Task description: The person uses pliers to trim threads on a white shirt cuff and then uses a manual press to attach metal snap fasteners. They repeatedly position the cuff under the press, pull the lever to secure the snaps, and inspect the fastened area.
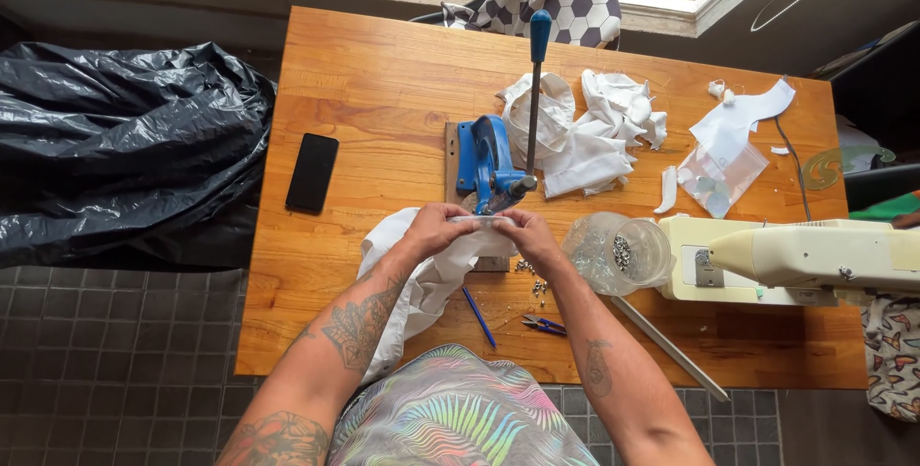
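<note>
A white cloth (422, 284) is held by both hands at the front of a blue hand press (487, 167). The left hand (433, 228) is closed on the cloth's top edge, with the fingers pinched around it. The right hand (525, 234) is closed on the same edge, just beside the left one. The edge is held right under the press, touching its base. The rest of the cloth is hung down over the near side of the wooden table (383, 92), toward the person's lap.

The long handle (537, 82) of the press is stood up, and it is tipped with a blue knob. A pile of white cloth pieces (594, 130) is laid behind the press. A clear plastic tub (618, 253) with small metal bits inside is set near the right hand. A blue pen (478, 316) and small snips (542, 324) are laid on the table by the cloth. A black phone (312, 173) is laid flat on the left, well apart from the hands. A cream sewing machine (795, 257) is seen on the right. A black plastic bag (125, 145) is bunched up beside the table.
</note>
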